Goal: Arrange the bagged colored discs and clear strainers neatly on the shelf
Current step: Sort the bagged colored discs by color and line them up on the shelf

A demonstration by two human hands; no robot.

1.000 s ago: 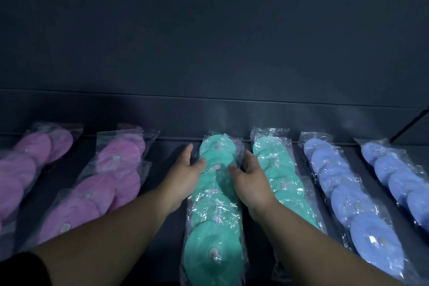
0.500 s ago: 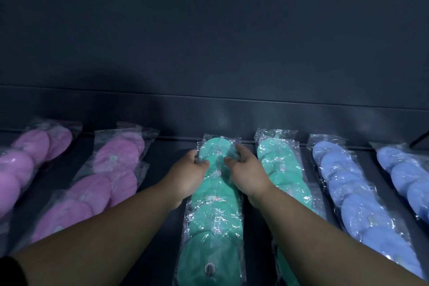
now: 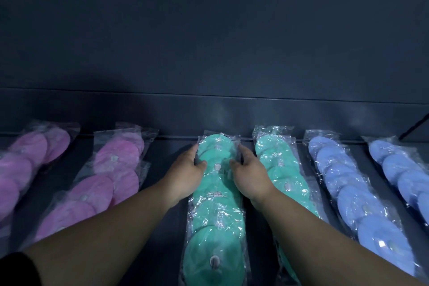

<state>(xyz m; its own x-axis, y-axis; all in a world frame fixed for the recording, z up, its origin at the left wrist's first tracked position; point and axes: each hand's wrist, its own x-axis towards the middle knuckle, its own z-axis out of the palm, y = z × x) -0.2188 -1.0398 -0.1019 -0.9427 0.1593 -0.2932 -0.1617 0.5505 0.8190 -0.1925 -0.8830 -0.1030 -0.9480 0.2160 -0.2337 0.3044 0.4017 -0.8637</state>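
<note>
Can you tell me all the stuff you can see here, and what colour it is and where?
pink disc bags: 2, pink, left side of shelf
green disc bags: 2, teal green, middle; the left one sits between both hands
blue disc bags: 2, blue, right side
shelf: 1, dark grey, under all the bags
left hand: 1, on the left edge of the middle green bag
right hand: 1, on its right edge

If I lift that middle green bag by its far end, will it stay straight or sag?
Probably sag: the green bag holds separate overlapping discs in thin film, nothing rigid along its length. The glossy, wrinkled wrap looks slippery, so the left hand and right hand gripping both sides seems wiser.
</note>
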